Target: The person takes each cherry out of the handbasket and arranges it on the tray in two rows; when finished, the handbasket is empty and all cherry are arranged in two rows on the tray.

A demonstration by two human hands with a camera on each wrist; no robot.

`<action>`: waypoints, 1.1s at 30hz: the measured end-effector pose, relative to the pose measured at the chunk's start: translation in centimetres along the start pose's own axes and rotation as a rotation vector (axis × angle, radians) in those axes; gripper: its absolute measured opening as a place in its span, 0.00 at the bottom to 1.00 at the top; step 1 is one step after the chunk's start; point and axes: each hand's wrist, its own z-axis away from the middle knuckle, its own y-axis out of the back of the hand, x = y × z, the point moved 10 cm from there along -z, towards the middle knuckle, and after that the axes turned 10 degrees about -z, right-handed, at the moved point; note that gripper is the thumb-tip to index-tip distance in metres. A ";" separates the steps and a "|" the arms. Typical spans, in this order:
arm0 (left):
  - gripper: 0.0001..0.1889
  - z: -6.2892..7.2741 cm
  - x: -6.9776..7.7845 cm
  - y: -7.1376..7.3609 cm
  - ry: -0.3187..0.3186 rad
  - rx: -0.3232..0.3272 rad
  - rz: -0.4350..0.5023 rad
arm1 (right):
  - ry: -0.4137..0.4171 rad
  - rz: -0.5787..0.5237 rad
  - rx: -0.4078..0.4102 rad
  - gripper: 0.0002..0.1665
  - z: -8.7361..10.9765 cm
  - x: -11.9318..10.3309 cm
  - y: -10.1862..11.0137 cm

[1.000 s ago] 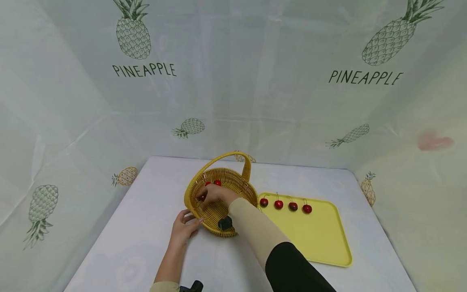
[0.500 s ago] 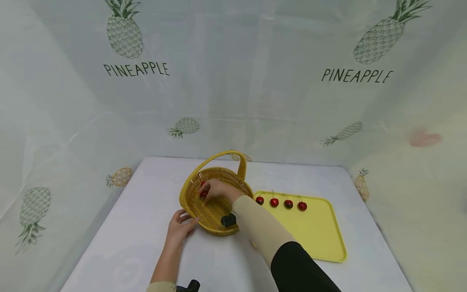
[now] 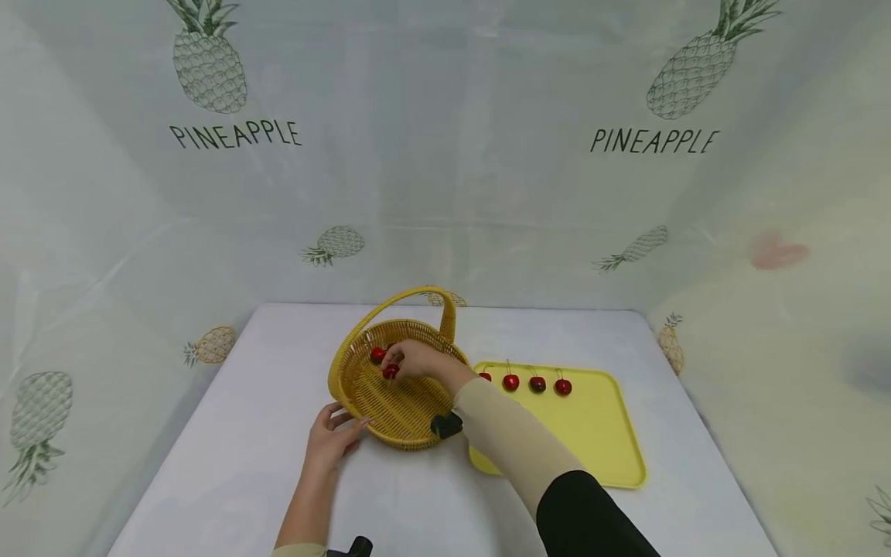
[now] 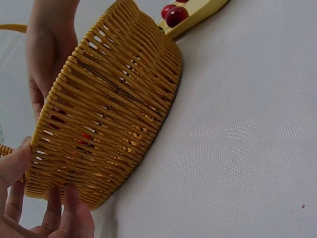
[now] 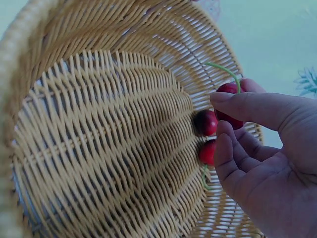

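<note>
A yellow wicker basket [image 3: 411, 422] with a tall handle stands on the white table, tilted in the left wrist view. My left hand [image 3: 331, 439] grips its near left rim, thumb on top and fingers against the woven side [image 4: 109, 109]. Inside the basket, my right hand [image 5: 277, 134] pinches a red cherry [image 5: 229, 104] with a green stem between thumb and fingers. Two more cherries lie in the basket just beyond it, a dark red one [image 5: 205, 122] and a brighter one [image 5: 208, 152]. In the head view the right hand [image 3: 418, 360] partly covers them.
To the right of the basket lies a yellow tray [image 3: 592, 433], its left part behind the right sleeve [image 3: 515, 433]. Several cherries with stems sit in a row along its far edge, one of them a dark cherry [image 3: 537, 384]. A pineapple-print sheet [image 3: 445, 155] hangs behind the table.
My right hand has lifted a little from the basket's left inner side, and the cherry now shows in its fingers. The left hand keeps its grip on the rim. The head view has shifted slightly.
</note>
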 end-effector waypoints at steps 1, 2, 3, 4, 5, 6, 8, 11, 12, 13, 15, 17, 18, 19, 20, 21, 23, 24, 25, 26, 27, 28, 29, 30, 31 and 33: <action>0.35 0.0 0.0 0.0 0.000 0.000 -0.001 | 0.005 -0.002 -0.001 0.15 0.1 0.0 0.1; 0.35 0.0 -0.1 0.1 0.000 -0.001 -0.001 | 0.011 -0.006 -0.002 0.15 0.3 0.0 0.2; 0.35 0.0 -0.1 0.1 -0.001 -0.002 0.001 | 0.017 -0.013 -0.003 0.15 0.5 0.0 0.3; 0.35 -0.1 -0.1 0.1 0.000 -0.001 0.003 | 0.021 -0.014 -0.003 0.15 0.6 0.0 0.4; 0.35 -0.1 -0.1 0.1 -0.002 -0.003 0.004 | 0.027 -0.012 -0.003 0.15 0.8 0.0 0.5; 0.35 -0.1 -0.1 0.2 -0.003 -0.004 0.004 | 0.033 -0.007 -0.002 0.15 1.0 -0.1 0.6; 0.35 -0.2 -0.1 0.2 -0.005 -0.003 0.008 | 0.045 -0.004 0.000 0.15 1.4 -0.2 0.9; 0.34 -0.3 -0.1 0.3 -0.002 -0.003 0.001 | 0.055 -0.002 -0.002 0.15 2.2 -0.3 1.2; 0.34 -0.3 -0.1 0.3 -0.005 -0.004 -0.001 | 0.057 -0.006 -0.005 0.15 2.5 -0.3 1.3; 0.35 -0.3 -0.1 0.3 -0.005 -0.006 -0.001 | 0.057 -0.013 -0.008 0.15 2.8 -0.3 1.4; 0.35 -0.2 -0.2 0.3 -0.003 -0.007 -0.004 | 0.059 -0.030 -0.016 0.16 3.3 -0.2 1.6; 0.36 -0.2 -0.2 0.3 -0.001 -0.010 0.000 | 0.063 -0.041 -0.019 0.17 3.9 -0.1 1.9; 0.36 -0.2 -0.2 0.3 -0.002 -0.011 0.003 | 0.067 -0.039 -0.019 0.17 4.2 -0.1 2.0; 0.36 -0.2 -0.2 0.3 0.000 -0.011 0.002 | 0.069 -0.043 -0.021 0.17 4.5 -0.1 2.1; 0.36 -0.2 -0.2 0.2 0.001 -0.012 0.002 | 0.073 -0.046 -0.021 0.18 4.8 0.0 2.3; 0.36 -0.2 -0.3 0.2 0.003 -0.013 0.002 | 0.079 -0.040 -0.022 0.18 5.1 0.0 2.4; 0.36 -0.2 -0.2 0.1 0.002 -0.016 0.000 | 0.092 -0.046 -0.025 0.17 5.8 0.0 2.8; 0.36 -0.2 -0.2 0.0 0.003 -0.017 -0.002 | 0.094 -0.049 -0.028 0.17 6.2 0.0 2.9; 0.35 -0.2 -0.2 -0.1 0.006 -0.018 -0.004 | 0.098 -0.056 -0.030 0.17 6.5 0.0 3.0; 0.35 -0.2 -0.2 -0.2 0.005 -0.020 -0.003 | 0.104 -0.056 -0.031 0.17 6.9 0.1 3.2; 0.35 -0.2 -0.2 -0.2 0.005 -0.021 -0.004 | 0.110 -0.061 -0.032 0.17 7.2 0.2 3.3; 0.35 -0.2 -0.2 -0.2 0.008 -0.021 -0.006 | 0.111 -0.063 -0.033 0.17 7.5 0.2 3.4; 0.35 -0.2 -0.2 -0.2 0.009 -0.021 -0.008 | 0.116 -0.060 -0.034 0.17 7.9 0.3 3.5; 0.35 -0.2 -0.3 -0.2 0.013 -0.021 -0.009 | 0.119 -0.063 -0.034 0.16 8.2 0.3 3.6; 0.35 -0.3 -0.3 -0.2 0.015 -0.021 -0.010 | 0.124 -0.060 -0.032 0.17 8.5 0.4 3.7; 0.35 -0.2 -0.3 -0.2 0.020 -0.020 -0.013 | 0.126 -0.068 -0.030 0.16 9.2 0.5 3.9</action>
